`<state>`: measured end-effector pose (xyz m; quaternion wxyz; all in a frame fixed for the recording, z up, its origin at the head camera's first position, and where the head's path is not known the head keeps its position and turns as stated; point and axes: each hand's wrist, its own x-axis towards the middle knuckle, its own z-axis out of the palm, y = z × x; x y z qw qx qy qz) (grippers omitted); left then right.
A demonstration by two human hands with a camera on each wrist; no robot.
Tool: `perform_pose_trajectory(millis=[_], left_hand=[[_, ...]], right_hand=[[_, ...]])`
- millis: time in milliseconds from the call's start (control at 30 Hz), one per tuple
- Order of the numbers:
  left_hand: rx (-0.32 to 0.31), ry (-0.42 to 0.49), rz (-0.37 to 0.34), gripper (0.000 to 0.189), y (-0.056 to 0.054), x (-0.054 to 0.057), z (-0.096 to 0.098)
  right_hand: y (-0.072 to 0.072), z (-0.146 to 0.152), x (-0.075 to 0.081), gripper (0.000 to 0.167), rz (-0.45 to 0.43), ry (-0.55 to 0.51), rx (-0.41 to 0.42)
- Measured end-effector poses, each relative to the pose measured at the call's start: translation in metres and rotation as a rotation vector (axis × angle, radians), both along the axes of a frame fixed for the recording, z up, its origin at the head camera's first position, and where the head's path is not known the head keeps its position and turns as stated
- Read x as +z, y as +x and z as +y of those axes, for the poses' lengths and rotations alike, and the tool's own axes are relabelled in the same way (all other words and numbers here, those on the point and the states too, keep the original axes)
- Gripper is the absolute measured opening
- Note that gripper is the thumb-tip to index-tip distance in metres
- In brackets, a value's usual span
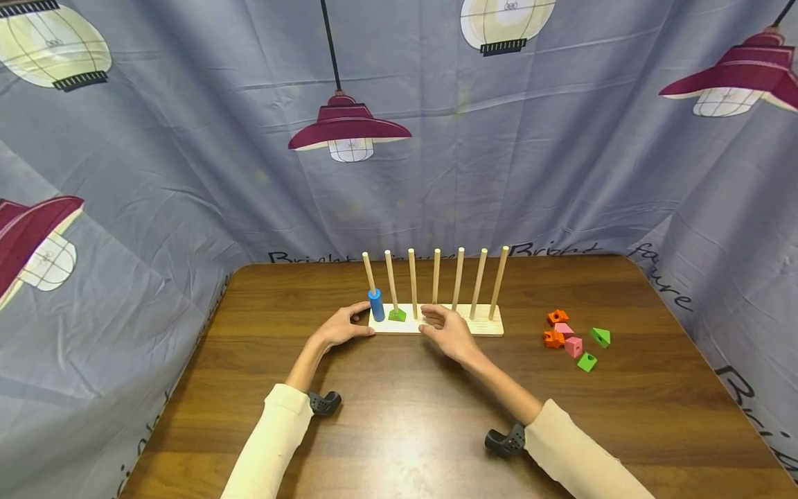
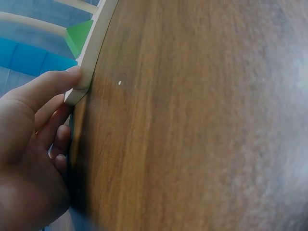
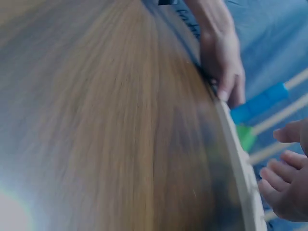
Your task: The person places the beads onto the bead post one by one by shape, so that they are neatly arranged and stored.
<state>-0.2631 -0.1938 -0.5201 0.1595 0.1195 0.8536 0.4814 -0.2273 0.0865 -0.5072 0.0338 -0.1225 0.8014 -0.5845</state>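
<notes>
A pale wooden pegboard [image 1: 411,329] with several upright pegs stands on the table. Blue cylinder pieces [image 1: 377,305] are stacked on its leftmost peg, and a green triangular block [image 1: 397,315] sits at the foot of the second. My left hand [image 1: 343,327] grips the board's left end, thumb at the front corner beside the blue stack, other fingers round the end. Over the middle of the board is my right hand [image 1: 450,334], its fingers apart with nothing between them. In the right wrist view those fingers [image 3: 279,175] hover close beside the pegs.
On the right of the brown wooden table [image 1: 436,430] lies a loose group of blocks: orange blocks [image 1: 553,338], pink blocks [image 1: 573,346] and green blocks [image 1: 587,362]. A grey-blue curtain [image 1: 436,187] printed with lamps hangs behind and at the sides.
</notes>
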Motion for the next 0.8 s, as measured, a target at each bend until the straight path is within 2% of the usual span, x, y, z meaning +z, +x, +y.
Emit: perform_pose_trajectory(millis=[133,267,433,567,667,800], left_hand=[[-0.002,-0.002,0.005,0.07,0.001,0.001,0.0],[-0.001,-0.007,-0.001,0.07,0.002,0.003,0.0],[0.0,-0.013,-0.001,0.071,0.002,0.003,0.001],[0.008,-0.011,-0.005,0.072,0.002,0.003,0.001],[0.008,-0.012,-0.006,0.072,0.002,0.004,0.001],[-0.001,-0.025,0.003,0.072,0.001,0.003,0.001]], right_hand=[[0.011,0.037,0.005,0.032,0.112,0.003,-0.066],[0.026,0.082,0.006,0.026,0.221,0.102,-0.216],[0.051,0.138,0.004,0.024,0.275,0.208,-0.385],[0.071,0.176,0.001,0.026,0.271,0.289,-0.507],[0.083,0.201,-0.003,0.029,0.229,0.365,-0.578],[0.093,0.227,-0.01,0.036,0.124,0.43,-0.596]])
